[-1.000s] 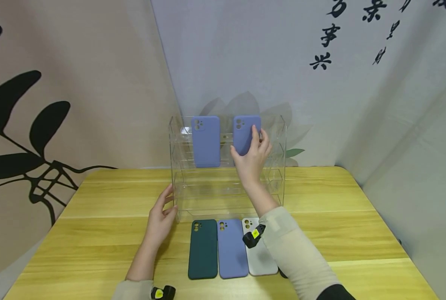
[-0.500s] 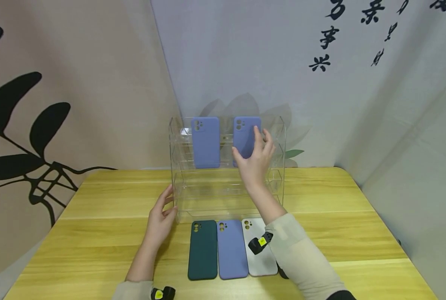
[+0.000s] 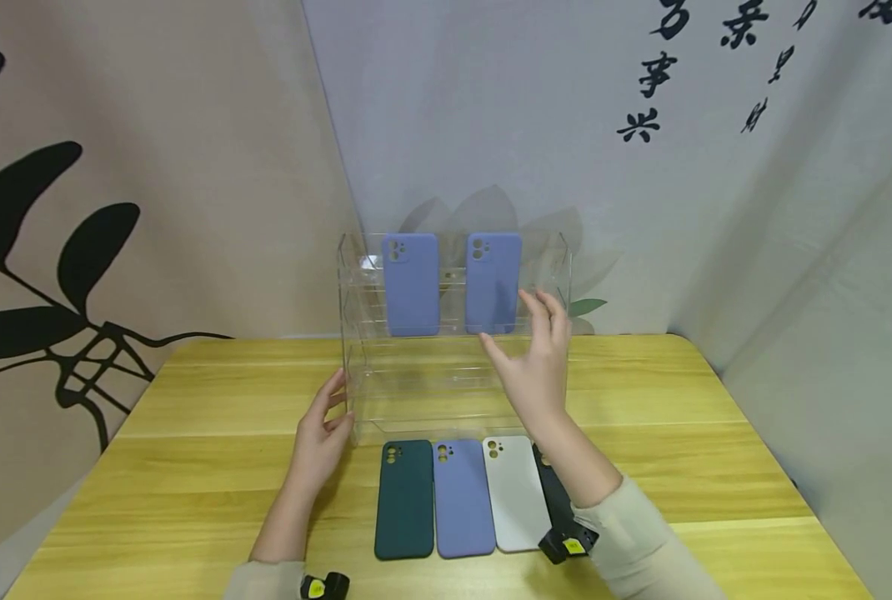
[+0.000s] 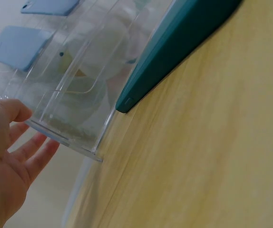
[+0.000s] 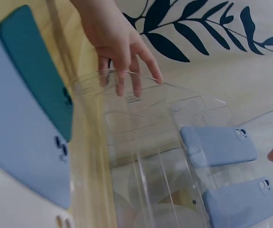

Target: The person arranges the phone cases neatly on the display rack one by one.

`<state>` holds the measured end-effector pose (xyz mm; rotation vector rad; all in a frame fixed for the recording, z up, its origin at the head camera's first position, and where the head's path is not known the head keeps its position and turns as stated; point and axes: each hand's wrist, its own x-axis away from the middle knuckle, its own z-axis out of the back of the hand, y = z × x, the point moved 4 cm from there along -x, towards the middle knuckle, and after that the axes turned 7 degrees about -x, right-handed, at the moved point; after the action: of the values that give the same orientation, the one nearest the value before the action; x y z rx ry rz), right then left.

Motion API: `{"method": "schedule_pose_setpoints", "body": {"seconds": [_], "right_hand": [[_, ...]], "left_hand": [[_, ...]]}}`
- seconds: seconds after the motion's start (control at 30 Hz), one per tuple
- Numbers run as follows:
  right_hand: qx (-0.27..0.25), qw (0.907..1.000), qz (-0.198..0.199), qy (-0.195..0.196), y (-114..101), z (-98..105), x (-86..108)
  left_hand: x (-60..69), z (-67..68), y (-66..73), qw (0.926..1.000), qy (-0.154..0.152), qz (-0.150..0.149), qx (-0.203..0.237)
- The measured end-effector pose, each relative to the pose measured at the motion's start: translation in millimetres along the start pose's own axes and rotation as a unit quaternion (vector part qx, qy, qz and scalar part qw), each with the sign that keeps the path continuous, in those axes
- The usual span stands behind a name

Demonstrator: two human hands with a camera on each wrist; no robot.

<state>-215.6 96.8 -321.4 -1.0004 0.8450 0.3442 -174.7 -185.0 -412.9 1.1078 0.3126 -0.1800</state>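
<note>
- Transp. acrylic stand (image 3: 453,379): tiered, upright on the wood-grain table (image 3: 679,417).
- L hand (image 3: 322,433): at stand's L side, pinching the edge of its side panel btwn thumb & fingers; thumb on one face, fingertips on the other.
- R hand (image 3: 536,367): in front of stand's R half, holding nothing; fingers loosely spread, thumb apart from them, just beside lower R edge of the R lavender phone case.
- L lavender phone case (image 3: 412,285): stood up on stand's upper tier, L of its middle, cam cutout at top, back facing out.
- R lavender phone case (image 3: 493,283): same tier, R of stand's middle, also upright, gap btwn the two.
- In front of stand, flat on table, row L to R, cam cutouts twd stand: dk green phone case (image 3: 404,500), flat lavender phone case (image 3: 464,500), white phone case (image 3: 517,496), black phone case (image 3: 556,493). Last one partly hidden by R forearm & R wrist cam (image 3: 569,546).
- L wrist cam (image 3: 326,586): in front of stand, off to its L, by cuff of L sleeve (image 3: 266,581).
- Behind stand: pale cloth backdrop (image 3: 453,108), dk leaf print to L, black brushed characters upper R.
</note>
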Motion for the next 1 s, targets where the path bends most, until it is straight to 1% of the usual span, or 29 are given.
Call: {"method": "schedule_pose_setpoints", "body": {"seconds": [0.13,0.33,0.6,0.77,1.0], "right_hand": [[0.01,0.9992,-0.02,-0.033,2.1,13.7,15.7],[0.037,0.9949,-0.047,-0.081,11.8,32.4,39.8],[0.078,0.9872,-0.059,-0.126,30.6,55.8,73.1],[0.105,0.9803,-0.072,-0.151,46.3,68.6,92.9],[0.146,0.9666,-0.086,-0.192,65.0,80.8,113.5]], "left_hand": [[0.3,-0.6,-0.3,1.0,-0.001,0.002,0.004],[0.1,-1.5,0.0,1.0,0.001,-0.002,0.003],[0.0,-2.7,0.3,1.0,-0.002,0.001,0.008],[-0.1,-2.4,1.2,1.0,0.0,0.0,0.005],[0.4,-1.6,-1.0,1.0,0.002,-0.002,0.0]]}}
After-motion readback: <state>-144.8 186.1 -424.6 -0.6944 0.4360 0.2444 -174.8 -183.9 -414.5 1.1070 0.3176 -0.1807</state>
